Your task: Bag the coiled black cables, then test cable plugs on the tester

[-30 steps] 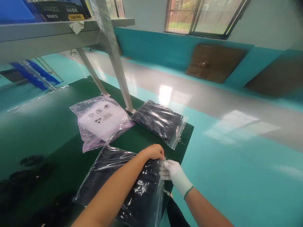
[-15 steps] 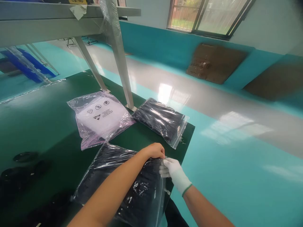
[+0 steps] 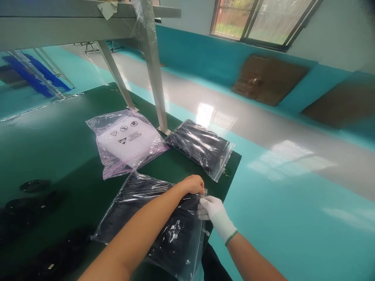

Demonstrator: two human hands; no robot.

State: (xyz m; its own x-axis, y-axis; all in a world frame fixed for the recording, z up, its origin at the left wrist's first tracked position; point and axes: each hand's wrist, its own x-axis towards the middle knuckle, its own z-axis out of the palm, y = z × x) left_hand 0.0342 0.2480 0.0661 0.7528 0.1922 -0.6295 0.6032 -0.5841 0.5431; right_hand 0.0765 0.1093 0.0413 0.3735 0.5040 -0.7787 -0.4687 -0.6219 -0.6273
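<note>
A large clear zip bag (image 3: 137,203) packed with dark contents lies on the green tabletop in front of me, its zip edge facing right. My bare left hand (image 3: 193,185) reaches across the bag, its fingers pinched on the far corner of the zip edge. Close beside it, my white-gloved right hand (image 3: 211,208) grips the same edge a little nearer to me. What fills the bag looks black and bundled; I cannot make out its kind. My left forearm covers part of the bag.
Beyond it lie a smaller zip bag (image 3: 202,146) of black strands and a pinkish bag (image 3: 124,140) with a white packet inside. Coiled black items (image 3: 35,186) sit at left. A metal shelf leg (image 3: 156,86) stands on the green table (image 3: 70,136).
The view has shifted slightly. Both hands stay at the bag's zip edge, and the right fingers have moved very slightly along it.
</note>
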